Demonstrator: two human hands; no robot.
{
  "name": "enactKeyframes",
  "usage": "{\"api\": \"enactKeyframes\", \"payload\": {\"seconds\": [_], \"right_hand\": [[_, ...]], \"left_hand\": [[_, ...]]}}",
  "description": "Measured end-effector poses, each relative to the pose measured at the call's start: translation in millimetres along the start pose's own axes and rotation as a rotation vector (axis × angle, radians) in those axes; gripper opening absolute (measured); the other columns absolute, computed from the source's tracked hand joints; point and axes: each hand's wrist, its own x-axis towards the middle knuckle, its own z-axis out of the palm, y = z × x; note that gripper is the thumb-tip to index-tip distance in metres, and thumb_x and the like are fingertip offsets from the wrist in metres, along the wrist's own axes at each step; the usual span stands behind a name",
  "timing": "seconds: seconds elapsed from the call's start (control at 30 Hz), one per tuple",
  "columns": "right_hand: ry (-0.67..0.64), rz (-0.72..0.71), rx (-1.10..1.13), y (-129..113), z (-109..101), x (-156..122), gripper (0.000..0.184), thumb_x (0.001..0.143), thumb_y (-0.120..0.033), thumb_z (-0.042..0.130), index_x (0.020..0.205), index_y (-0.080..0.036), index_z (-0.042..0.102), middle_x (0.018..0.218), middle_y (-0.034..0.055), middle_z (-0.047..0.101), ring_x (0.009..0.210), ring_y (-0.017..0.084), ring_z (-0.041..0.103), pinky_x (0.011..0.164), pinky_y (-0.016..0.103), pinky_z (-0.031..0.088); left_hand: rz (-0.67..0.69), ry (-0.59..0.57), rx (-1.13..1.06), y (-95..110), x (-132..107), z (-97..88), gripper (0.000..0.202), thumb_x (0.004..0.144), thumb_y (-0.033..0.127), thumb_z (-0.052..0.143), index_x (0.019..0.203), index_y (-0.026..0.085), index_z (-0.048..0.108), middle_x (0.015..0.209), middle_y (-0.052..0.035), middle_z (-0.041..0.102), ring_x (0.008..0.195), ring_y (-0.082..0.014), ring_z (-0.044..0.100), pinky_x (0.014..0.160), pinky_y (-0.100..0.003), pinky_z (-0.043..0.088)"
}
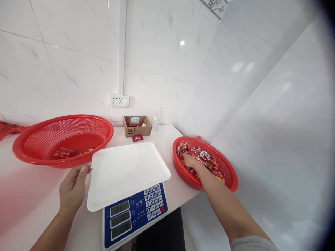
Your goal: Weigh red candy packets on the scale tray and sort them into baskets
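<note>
Two bare hands work at a white counter (31, 195). Your left hand (73, 186), at the lower left of the frame, lies open with its fingertips against the left edge of the white tray (125, 170). The tray is bare and sits on a blue electronic scale (134, 214) at lower centre.

Your right hand (188, 160) reaches right of centre into a small red basket (231, 179) and down among the red wrapped sweets (206, 157). Its fingers are sunk in the pile, so I cannot tell whether they have closed on any.

A large red basket (28, 157) at middle left holds only a few packets (62, 152). A cardboard box (137, 126) stands by the wall beyond the tray.

The step in hand looks like gathering a handful. Cup your fingers under the sweets rather than pinching from above. Lift clear of the basket's rim, because that basket seems to sit right at the counter's edge and a snag could tip it. Keep your left hand's weight off the tray, since any pressure there would likely upset the reading.
</note>
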Motion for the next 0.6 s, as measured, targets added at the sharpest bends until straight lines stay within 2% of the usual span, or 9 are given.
{"api": "enactKeyframes", "payload": {"seconds": [0.13, 0.6], "right_hand": [[0.029, 0.02, -0.042, -1, -6, 0, 0.029, 0.09, -0.032, 0.054, 0.114, -0.016, 0.055, 0.114, 0.0073, 0.057, 0.095, 0.02, 0.059, 0.081, 0.039, 0.051], [0.345, 0.085, -0.028, 7, -21, -7, 0.029, 0.09, -0.033, 0.055, 0.113, -0.016, 0.055, 0.112, 0.0074, 0.058, 0.096, 0.02, 0.059, 0.082, 0.041, 0.05]], "left_hand": [[0.001, -0.004, 0.0, -1, 0, -0.5, 0.029, 0.078, 0.047, 0.049, 0.082, 0.021, 0.064, 0.083, -0.0027, 0.068, 0.083, -0.023, 0.064, 0.074, -0.035, 0.053], [0.005, -0.01, -0.014, -4, 0, -1.7, 0.036, 0.078, 0.052, 0.048, 0.084, 0.02, 0.064, 0.084, -0.0041, 0.067, 0.082, -0.0221, 0.063, 0.073, -0.035, 0.052]]}}
